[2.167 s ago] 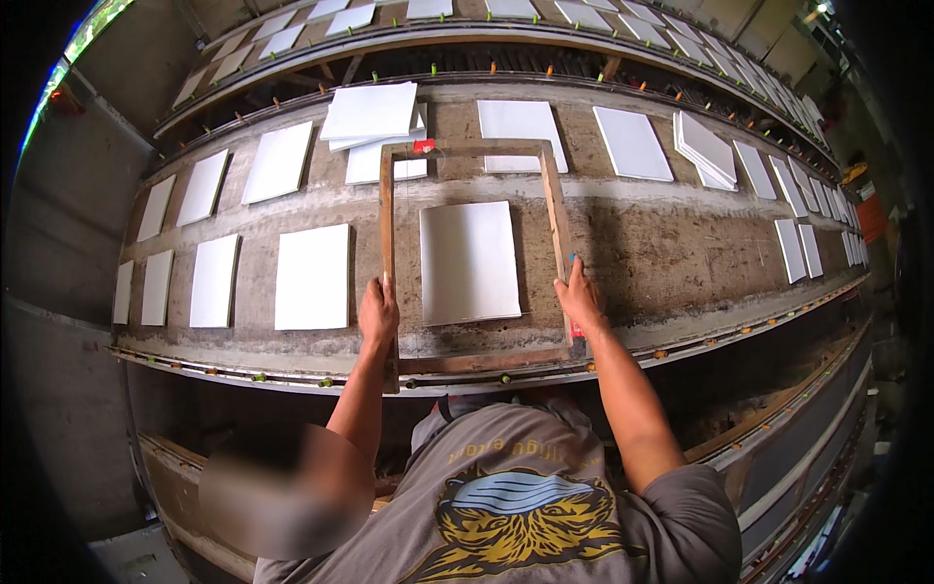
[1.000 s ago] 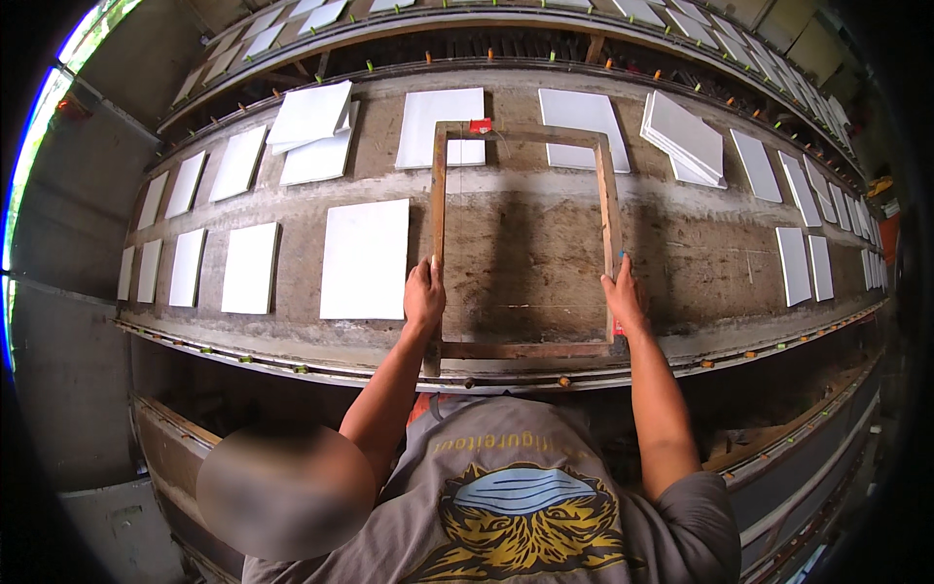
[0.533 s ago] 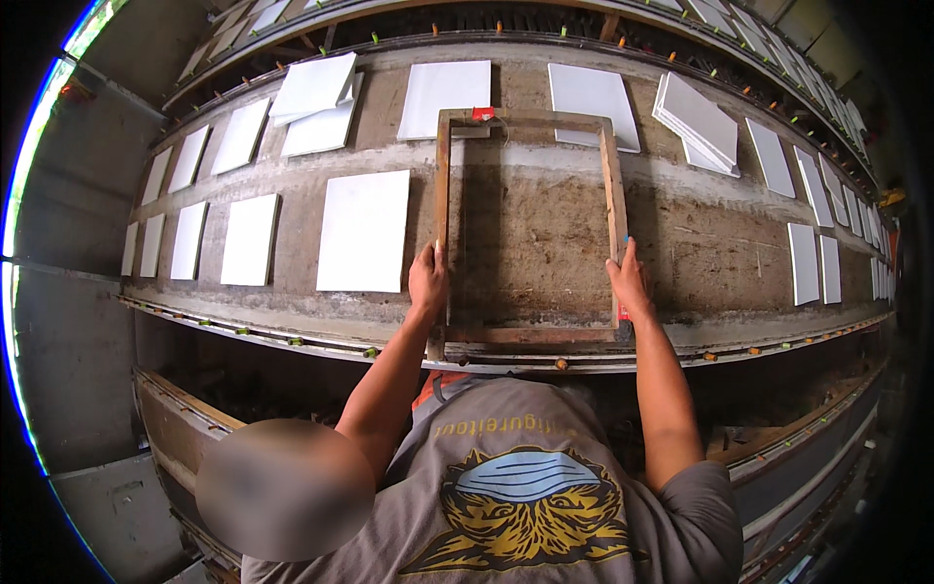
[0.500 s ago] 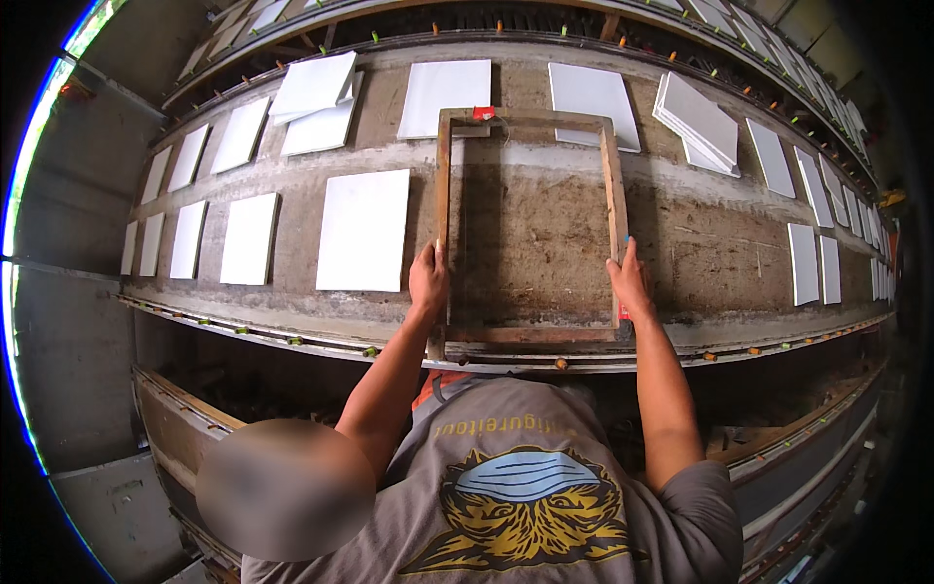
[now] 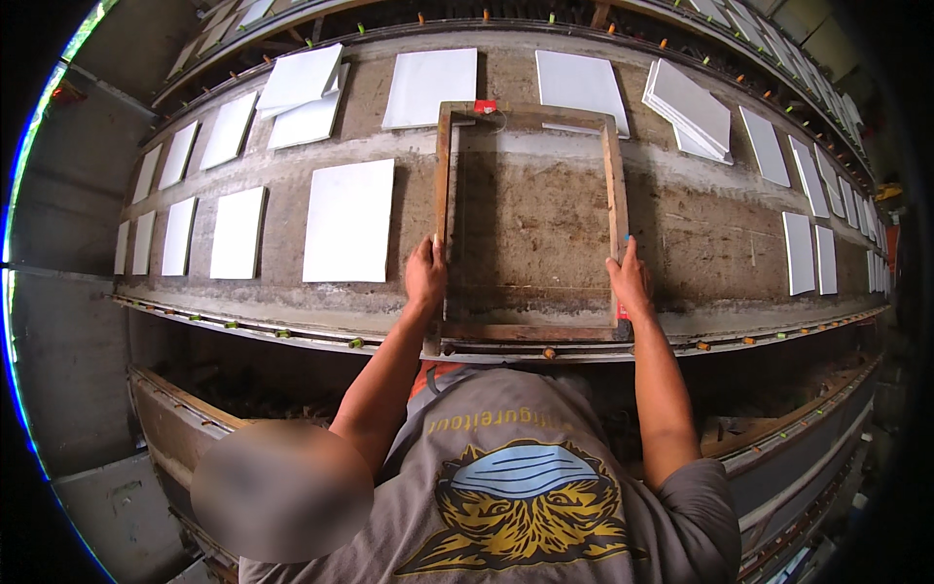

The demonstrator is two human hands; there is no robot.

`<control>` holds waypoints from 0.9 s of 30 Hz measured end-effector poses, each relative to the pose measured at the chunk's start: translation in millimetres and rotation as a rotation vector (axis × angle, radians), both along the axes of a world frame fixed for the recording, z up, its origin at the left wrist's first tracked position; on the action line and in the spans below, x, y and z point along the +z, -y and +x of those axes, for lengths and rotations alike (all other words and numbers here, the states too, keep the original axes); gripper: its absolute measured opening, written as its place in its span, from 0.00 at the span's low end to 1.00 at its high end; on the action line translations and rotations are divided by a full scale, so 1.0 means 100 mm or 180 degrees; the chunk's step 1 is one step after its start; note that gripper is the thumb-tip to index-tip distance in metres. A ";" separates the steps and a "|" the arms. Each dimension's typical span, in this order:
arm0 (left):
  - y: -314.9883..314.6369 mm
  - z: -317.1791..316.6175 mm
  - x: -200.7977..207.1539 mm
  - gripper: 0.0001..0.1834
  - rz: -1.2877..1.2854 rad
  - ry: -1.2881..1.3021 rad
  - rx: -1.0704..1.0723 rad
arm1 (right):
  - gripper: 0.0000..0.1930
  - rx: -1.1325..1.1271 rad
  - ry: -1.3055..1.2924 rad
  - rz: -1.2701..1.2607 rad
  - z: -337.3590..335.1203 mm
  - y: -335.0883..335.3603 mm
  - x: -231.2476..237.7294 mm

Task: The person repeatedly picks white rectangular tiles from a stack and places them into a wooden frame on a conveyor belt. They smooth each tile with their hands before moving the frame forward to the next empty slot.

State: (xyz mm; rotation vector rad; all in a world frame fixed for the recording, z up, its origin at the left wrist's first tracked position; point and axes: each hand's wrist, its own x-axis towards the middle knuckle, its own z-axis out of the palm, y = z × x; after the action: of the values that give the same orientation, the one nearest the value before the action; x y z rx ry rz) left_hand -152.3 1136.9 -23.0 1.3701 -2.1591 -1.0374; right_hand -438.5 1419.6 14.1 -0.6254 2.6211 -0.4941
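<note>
I hold a rectangular wooden screen frame (image 5: 615, 185) over the long brown table, its near edge close to my body. My left hand (image 5: 425, 273) is closed around the left bar, and my right hand (image 5: 630, 282) grips the right bar, index finger stretched along it. Red patches mark the far bar and the lower right side. Through the frame the stained tabletop shows, along with the near edges of two white sheets behind it. Just left of my left hand lies a white rectangular sheet (image 5: 348, 222).
More white panels lie in two rows along the table (image 5: 710, 248), some stacked askew, such as the pile (image 5: 689, 112) at the far right. Orange and green pegs line the table's rails (image 5: 282, 333). Another table (image 5: 341, 18) with sheets stands beyond; a lower one is behind me.
The table and its sheets have shifted slightly left and up in view, while the frame stays nearly in place there. Both hands keep their hold on its side bars.
</note>
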 end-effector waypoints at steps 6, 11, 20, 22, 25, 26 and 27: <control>-0.08 -0.02 0.08 0.25 0.0079 0.0216 -0.0127 | 0.40 0.0078 -0.0139 -0.0070 -0.07 -0.14 -0.16; -0.13 0.04 -0.09 0.25 -0.0349 0.0251 -0.0046 | 0.40 0.0099 -0.0278 0.0096 -0.01 -0.07 -0.02; -0.13 0.06 -0.22 0.26 -0.0681 0.0186 -0.0211 | 0.41 0.0167 -0.0289 0.0140 -0.07 -0.12 -0.15; -0.14 0.06 -0.20 0.26 -0.0618 0.0237 -0.0233 | 0.41 0.0187 -0.0341 0.0216 -0.06 -0.13 -0.20; -0.18 0.07 -0.14 0.25 -0.0627 0.0316 -0.0204 | 0.41 0.0121 -0.0249 0.0257 -0.03 -0.10 -0.17; -0.20 0.08 -0.12 0.25 -0.0610 0.0296 -0.0187 | 0.41 0.0106 -0.0224 0.0192 -0.01 -0.09 -0.15; -0.20 0.06 -0.10 0.24 -0.0593 0.0275 -0.0169 | 0.41 0.0091 -0.0198 0.0127 -0.02 -0.09 -0.11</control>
State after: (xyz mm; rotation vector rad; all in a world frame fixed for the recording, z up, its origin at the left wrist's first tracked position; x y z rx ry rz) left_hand -146.2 1156.6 -32.9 1.2993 -2.3011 -0.7852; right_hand -440.9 1428.3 2.9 -0.6746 2.6696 -0.4189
